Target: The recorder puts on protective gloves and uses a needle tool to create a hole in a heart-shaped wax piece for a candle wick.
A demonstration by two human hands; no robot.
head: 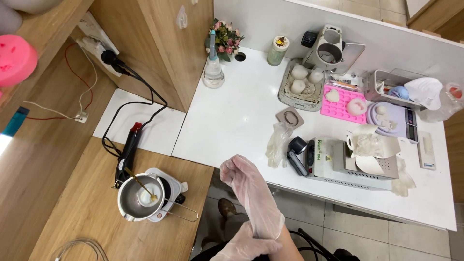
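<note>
The right hand (249, 181), fist loosely curled, is half inside a thin plastic glove (263, 212), and the left hand (244, 247) grips its cuff, right of the metal pot (140, 197). Pulling too hard could tear it, I'd say.

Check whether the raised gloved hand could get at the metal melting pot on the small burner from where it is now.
Probably yes. The raised hand hangs in open air just right of the melting pot, with nothing between them. The other hand grips its glove cuff, though.
</note>
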